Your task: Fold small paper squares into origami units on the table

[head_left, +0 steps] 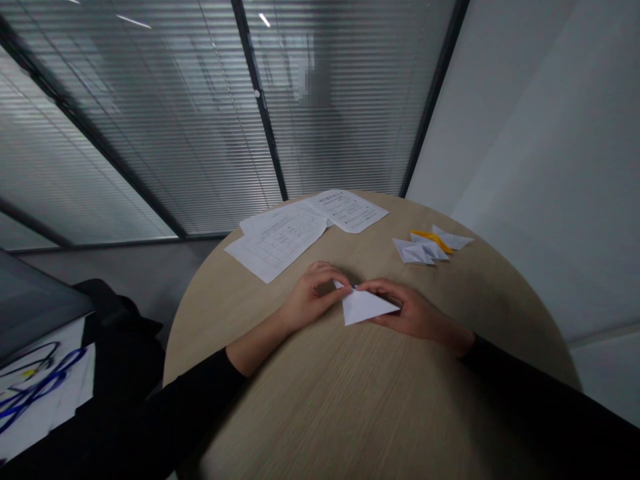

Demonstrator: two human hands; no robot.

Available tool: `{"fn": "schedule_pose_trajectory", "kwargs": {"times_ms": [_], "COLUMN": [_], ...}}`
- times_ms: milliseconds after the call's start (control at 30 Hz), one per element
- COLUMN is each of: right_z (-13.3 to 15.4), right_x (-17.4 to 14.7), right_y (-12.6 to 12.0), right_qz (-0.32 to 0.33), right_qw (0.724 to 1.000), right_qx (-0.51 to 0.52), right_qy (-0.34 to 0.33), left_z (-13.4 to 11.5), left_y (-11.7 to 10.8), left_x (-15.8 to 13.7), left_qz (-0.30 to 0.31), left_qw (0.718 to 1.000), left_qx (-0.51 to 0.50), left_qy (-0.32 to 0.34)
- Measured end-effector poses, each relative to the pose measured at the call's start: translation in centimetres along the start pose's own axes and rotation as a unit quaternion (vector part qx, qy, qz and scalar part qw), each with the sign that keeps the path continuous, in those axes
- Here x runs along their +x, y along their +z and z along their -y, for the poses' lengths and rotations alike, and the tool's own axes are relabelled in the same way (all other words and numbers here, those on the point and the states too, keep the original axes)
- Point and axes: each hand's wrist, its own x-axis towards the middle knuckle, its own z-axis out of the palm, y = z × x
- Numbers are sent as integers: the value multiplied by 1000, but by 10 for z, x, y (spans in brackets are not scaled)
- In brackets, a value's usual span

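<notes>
Between my two hands is a folded sheet of white paper (367, 307), roughly a triangle, held just over the round table. My left hand (313, 297) pinches its upper left corner between thumb and fingers. On the other side my right hand (410, 310) grips the right part, fingers along the top edge and thumb below. The back of the paper is hidden from me. Beyond my right hand lies a small group of folded paper pieces (420, 252), white ones with a yellow one (434, 239) among them.
Printed sheets (285, 237) overlap at the table's far left edge. The round wooden table (350, 413) borders a wall on the right and a glass partition with blinds (345, 133) ahead. At lower left, blue cords (45, 383) lie on papers beside a dark chair.
</notes>
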Motion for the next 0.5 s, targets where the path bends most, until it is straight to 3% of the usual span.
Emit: {"fn": "schedule_pose_trajectory", "kwargs": {"times_ms": [133, 300, 500], "right_z": [-4, -4, 6], "right_x": [0, -1, -3], "right_y": [3, 4, 7], "right_qz": [-2, -16, 36], "right_qw": [1000, 999, 999], "right_qx": [11, -3, 31], "right_qy": [3, -44, 7], "left_z": [1, 5, 6], "left_y": [2, 6, 9], "left_x": [-2, -4, -4], "left_qz": [-4, 8, 47], "left_qw": [999, 994, 981], "left_qx": [-33, -92, -169], "left_qy": [-30, -50, -78]}}
